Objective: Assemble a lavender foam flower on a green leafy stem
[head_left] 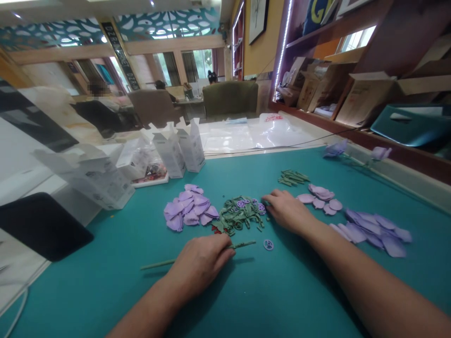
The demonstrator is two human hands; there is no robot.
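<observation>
Bare teal mat (282, 291) near, petal heaps (190, 211) and cartons (179, 150) beyond

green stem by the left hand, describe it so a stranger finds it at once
On the teal table, find the left hand. The green stem lies under it, poking out both sides: long and straight, unlike the curly green pieces heaped behind.

Yellow letter G on a blue sign (317, 11) above the top shelf (327, 34), dark banner (121, 56) lettering too blurred to read
</observation>
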